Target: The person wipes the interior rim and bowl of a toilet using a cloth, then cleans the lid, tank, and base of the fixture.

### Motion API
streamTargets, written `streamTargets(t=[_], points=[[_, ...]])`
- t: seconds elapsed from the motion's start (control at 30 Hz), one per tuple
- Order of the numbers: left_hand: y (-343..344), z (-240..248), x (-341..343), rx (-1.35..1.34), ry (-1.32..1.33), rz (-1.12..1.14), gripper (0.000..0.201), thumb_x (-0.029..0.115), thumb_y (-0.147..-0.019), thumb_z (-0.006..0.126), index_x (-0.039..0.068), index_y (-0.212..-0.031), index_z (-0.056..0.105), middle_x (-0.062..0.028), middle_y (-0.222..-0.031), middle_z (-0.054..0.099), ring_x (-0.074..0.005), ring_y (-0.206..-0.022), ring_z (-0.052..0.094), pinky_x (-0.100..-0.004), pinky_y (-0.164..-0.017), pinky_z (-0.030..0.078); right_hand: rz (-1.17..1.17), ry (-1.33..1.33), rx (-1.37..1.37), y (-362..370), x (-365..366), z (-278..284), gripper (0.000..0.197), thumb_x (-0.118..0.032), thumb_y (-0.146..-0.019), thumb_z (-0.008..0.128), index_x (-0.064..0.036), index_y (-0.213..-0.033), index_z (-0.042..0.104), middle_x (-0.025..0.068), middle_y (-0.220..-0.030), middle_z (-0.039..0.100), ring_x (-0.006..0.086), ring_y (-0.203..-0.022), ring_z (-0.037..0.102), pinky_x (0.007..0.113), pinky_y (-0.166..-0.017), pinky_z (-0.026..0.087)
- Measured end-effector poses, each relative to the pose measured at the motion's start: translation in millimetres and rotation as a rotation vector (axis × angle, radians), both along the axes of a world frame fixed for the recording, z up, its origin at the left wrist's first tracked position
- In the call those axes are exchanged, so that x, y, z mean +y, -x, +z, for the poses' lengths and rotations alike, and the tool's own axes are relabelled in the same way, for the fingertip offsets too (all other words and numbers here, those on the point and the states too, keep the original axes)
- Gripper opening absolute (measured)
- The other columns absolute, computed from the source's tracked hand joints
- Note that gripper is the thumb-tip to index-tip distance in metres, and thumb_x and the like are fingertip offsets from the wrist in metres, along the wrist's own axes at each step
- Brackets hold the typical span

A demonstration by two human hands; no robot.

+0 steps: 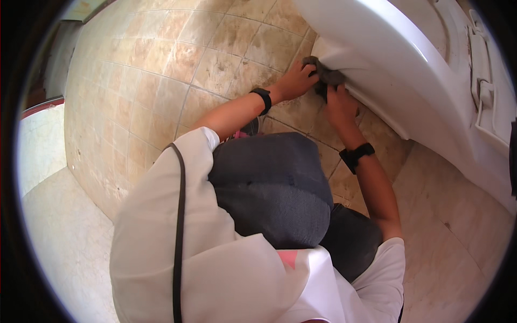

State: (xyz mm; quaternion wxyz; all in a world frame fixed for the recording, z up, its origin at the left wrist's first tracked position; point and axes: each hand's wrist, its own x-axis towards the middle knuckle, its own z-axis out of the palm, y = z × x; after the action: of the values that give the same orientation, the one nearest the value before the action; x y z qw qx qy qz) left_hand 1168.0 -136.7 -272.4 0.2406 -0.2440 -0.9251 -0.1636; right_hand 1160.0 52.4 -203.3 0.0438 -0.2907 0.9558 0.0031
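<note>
A dark grey crumpled cloth (328,75) is bunched against the lower side of a white toilet (371,59), just above the floor. My left hand (298,81) is closed on the cloth's left part, with the fingers curled over it. My right hand (341,107) grips the cloth from the near side, fingers partly hidden by the hand itself. Both hands are close together at the toilet's base. Each wrist wears a black band.
Stained beige tiles (221,64) cover the floor. My bent knees in dark trousers (274,188) are just below my hands. The toilet seat hinge (484,91) is at the far right. Pale marble-look tiles (447,215) line the wall at right.
</note>
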Motion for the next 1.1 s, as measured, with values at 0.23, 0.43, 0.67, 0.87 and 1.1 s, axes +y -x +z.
streamTargets(t=[0.23,0.43,0.67,0.87,1.1], points=[[-9.2,-10.3,18.3,-0.167,0.038,0.003,0.016,0.013,-0.082,0.063,0.012,-0.099,0.062,-0.0100,-0.116,0.050,-0.0307,-0.105,0.047,-0.0427,-0.091,0.039,0.024,-0.058,-0.180,25.5,28.2,-13.9,0.045,-0.011,-0.072,0.071,-0.0118,-0.115,0.060,0.0181,-0.121,0.057,0.0354,-0.094,0.064,0.047,-0.074,0.055],[-24.4,61.6,38.9,0.288,-0.133,-0.247,0.022,0.022,-0.076,0.074,0.024,-0.097,0.070,0.0046,-0.119,0.055,-0.0227,-0.106,0.046,-0.0392,-0.089,0.039,-0.126,0.188,0.228,-32.5,86.5,38.7,0.058,-0.011,-0.070,0.073,-0.0115,-0.125,0.058,0.0162,-0.118,0.057,0.0358,-0.092,0.063,0.045,-0.074,0.053],[32.8,157.5,123.3,0.710,-0.096,-0.171,0.037,0.033,-0.084,0.062,0.042,-0.119,0.060,0.0091,-0.121,0.054,-0.0151,-0.109,0.046,-0.0369,-0.088,0.039,-0.213,0.318,0.890,-10.7,154.6,121.2,0.040,-0.008,-0.074,0.073,-0.0112,-0.113,0.065,0.0188,-0.109,0.061,0.0368,-0.081,0.063,0.043,-0.064,0.053],[60.1,105.3,124.3,0.336,-0.095,-0.201,0.027,0.038,-0.082,0.064,0.041,-0.109,0.063,0.0086,-0.112,0.062,-0.0111,-0.107,0.056,-0.0354,-0.090,0.039,-0.259,0.291,0.809,-1.7,129.9,91.7,0.034,-0.009,-0.069,0.075,-0.0119,-0.101,0.067,0.0141,-0.101,0.061,0.0339,-0.082,0.063,0.041,-0.064,0.052],[51.5,29.1,89.8,0.434,0.265,-0.111,0.014,0.035,-0.081,0.061,0.036,-0.095,0.063,0.0106,-0.103,0.065,-0.0132,-0.100,0.060,-0.0379,-0.084,0.044,-0.056,0.142,0.545,11.2,134.2,5.7,0.023,-0.004,-0.074,0.069,-0.0142,-0.094,0.070,0.0107,-0.104,0.059,0.0300,-0.085,0.063,0.039,-0.063,0.053]])
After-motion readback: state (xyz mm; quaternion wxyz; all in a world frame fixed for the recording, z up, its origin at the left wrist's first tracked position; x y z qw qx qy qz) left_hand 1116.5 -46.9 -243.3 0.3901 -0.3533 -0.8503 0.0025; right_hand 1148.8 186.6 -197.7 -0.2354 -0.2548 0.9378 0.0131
